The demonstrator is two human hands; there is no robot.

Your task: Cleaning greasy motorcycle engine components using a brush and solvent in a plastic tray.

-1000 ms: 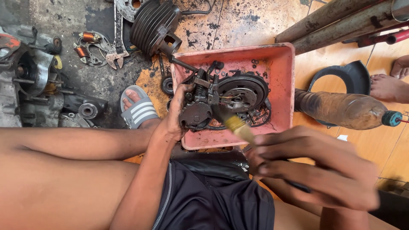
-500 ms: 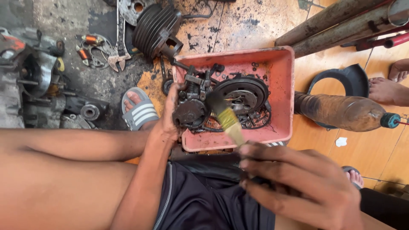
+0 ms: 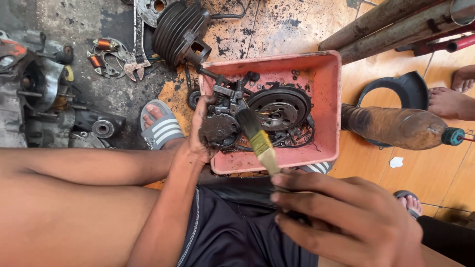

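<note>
A pink plastic tub on the floor holds greasy black engine parts, among them a round ribbed disc. My left hand reaches over the tub's near left corner and grips a dark round metal part inside it. My right hand is close to the camera and holds a paintbrush by its pale wooden handle. The brush's dark bristles point at the part held by my left hand.
A finned engine cylinder, a wrench and copper coils lie on the oily floor beyond. A dirty brown plastic bottle lies right of the tub. Rusty pipes run at top right. Another person's bare foot is at right.
My right hand has dropped lower and nearer the camera. The brush tip has swung left, onto the part in my left hand.
</note>
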